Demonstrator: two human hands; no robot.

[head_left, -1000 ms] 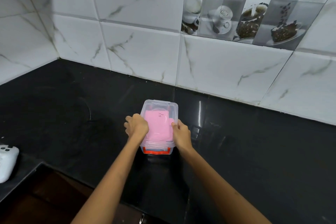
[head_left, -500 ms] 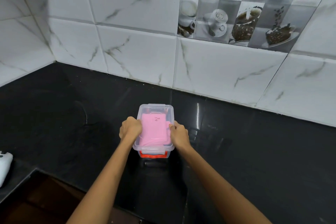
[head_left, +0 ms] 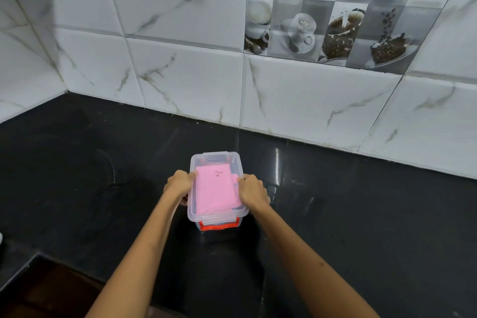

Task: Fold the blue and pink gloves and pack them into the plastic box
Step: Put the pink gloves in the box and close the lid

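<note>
A small clear plastic box (head_left: 216, 216) with a clear lid and an orange latch (head_left: 218, 226) on its near end sits on the black countertop. A folded pink glove (head_left: 214, 190) lies flat inside, seen through the lid, with a small black mark on it. The blue glove is not visible. My left hand (head_left: 179, 184) grips the box's left side, fingers curled over the lid's edge. My right hand (head_left: 252, 191) grips the right side the same way.
The black countertop (head_left: 361, 214) runs back to a white marble-tile wall (head_left: 180, 80) that turns a corner at the left. The counter's near edge drops off at the lower left (head_left: 31, 263).
The view has shifted a little, so the white object at the left edge has almost left the frame. Both hands stay clamped on the box's sides; the box looks slightly nearer to me.
</note>
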